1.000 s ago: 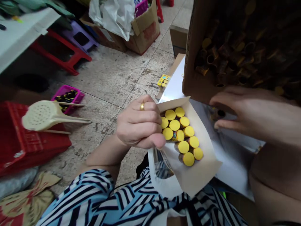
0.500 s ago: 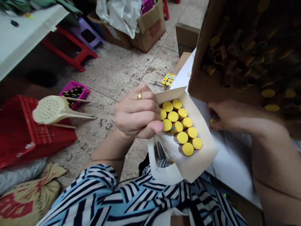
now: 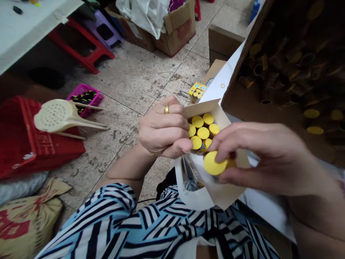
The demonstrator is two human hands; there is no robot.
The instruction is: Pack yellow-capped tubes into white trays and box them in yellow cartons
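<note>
Where the two bare hands come together, one cream paperboard carton (image 3: 228, 196), its mouth facing the head camera, held before a blue, black and white striped garment (image 3: 107, 212). Contents: several short cylinders with round, flat yellow caps (image 3: 203, 132), packed side by side; part of the group hidden by fingers.

Left hand (image 3: 164, 129): one, with a plain gold-coloured ring (image 3: 166, 109); fingers curled, gripping the carton's left edge, thumb lying along it.

Right hand (image 3: 258, 156): one, thumb and fingers pinching a single yellow-capped cylinder (image 3: 214, 163) over the carton's mouth; whether it touches the packed ones cannot be told. A second yellow patch beneath the fingers, too covered to say whether gripped.

Upper right: one large brown corrugated cardboard box (image 3: 242, 104), dim inside, holding many loose cylinders (image 3: 311, 113), some with yellow caps showing; beneath it, a white flat surface (image 3: 266, 207).

Just beyond the carton: one yellow printed pack (image 3: 197, 91).

Floor, left: one magenta plastic basket (image 3: 99, 100) of small black-and-yellow pieces; one cream plastic stool (image 3: 54, 115) overlapping, in view, a red plastic crate (image 3: 58, 149).
</note>
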